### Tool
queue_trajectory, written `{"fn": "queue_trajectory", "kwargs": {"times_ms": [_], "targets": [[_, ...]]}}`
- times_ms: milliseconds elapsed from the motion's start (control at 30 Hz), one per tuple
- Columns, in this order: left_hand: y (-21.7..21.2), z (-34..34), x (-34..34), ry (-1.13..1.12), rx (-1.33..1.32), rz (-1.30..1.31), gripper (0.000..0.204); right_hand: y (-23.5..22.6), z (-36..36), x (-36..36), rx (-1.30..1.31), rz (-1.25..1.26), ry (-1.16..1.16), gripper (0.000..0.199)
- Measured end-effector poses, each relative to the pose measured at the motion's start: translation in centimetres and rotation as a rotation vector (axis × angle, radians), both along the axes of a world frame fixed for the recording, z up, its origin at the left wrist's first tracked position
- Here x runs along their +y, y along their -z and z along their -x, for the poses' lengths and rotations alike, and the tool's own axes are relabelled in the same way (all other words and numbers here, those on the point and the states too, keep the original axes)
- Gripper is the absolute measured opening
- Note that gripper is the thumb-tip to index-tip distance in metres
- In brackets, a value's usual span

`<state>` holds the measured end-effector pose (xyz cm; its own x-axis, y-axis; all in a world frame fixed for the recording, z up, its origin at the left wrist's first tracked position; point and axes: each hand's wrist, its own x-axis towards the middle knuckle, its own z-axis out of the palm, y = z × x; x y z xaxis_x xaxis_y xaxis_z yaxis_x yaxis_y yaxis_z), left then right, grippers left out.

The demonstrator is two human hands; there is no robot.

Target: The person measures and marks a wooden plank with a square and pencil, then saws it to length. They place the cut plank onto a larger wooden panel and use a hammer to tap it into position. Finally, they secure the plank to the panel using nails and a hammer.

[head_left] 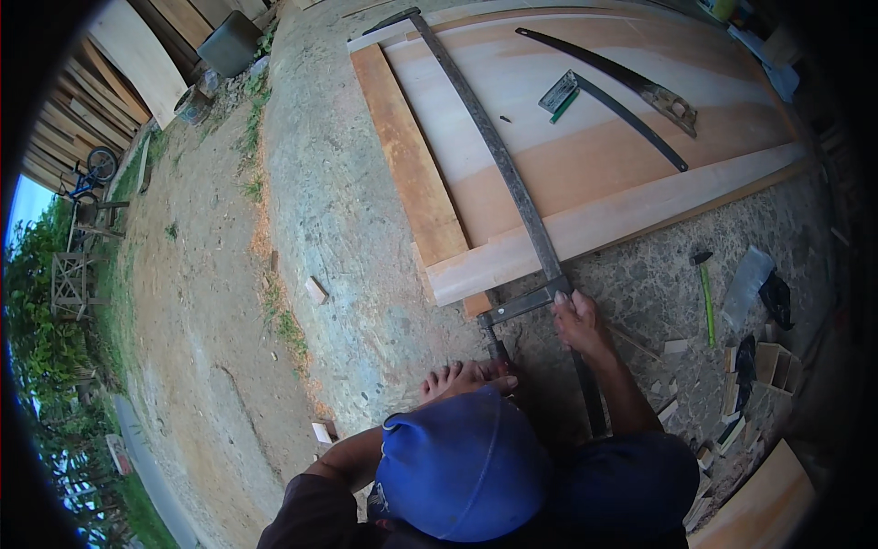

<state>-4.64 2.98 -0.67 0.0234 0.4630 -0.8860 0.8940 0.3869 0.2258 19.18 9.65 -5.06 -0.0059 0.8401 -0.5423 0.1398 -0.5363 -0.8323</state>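
Note:
A long dark bar clamp [494, 151] lies across a pale, framed wooden panel [594, 206] on the ground. My right hand [583, 325] is closed round the clamp's bar, just below its sliding arm [526, 304]. That arm carries a screw with a red handle [501, 364], off the panel's near left corner. Beside the handle, a part of my left hand [502, 382] shows, apparently closed on it; a blue cap [466, 467] hides most of this hand. Bare toes [445, 376] show just left of it. A brown board [407, 151] runs along the panel's left side.
On the panel lie a handsaw [617, 73], a try square [631, 123] and a small green piece [564, 107]. A hammer with a green handle [708, 302], a clear plastic bag [748, 284] and wood offcuts lie at right. A small wood block [316, 290] sits on the concrete at left.

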Motion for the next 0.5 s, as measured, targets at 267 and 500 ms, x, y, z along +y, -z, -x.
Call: {"fn": "queue_trajectory", "kwargs": {"times_ms": [267, 500], "targets": [[-0.3, 0.4, 0.7, -0.209, -0.175, -0.041, 0.053, 0.4, -0.1, 0.0, 0.021, 0.009, 0.002, 0.029], [-0.9, -0.8, 2.0, -0.470, -0.413, 0.014, 0.042, 0.4, -0.4, -0.1, -0.018, -0.017, -0.009, 0.029]]}}
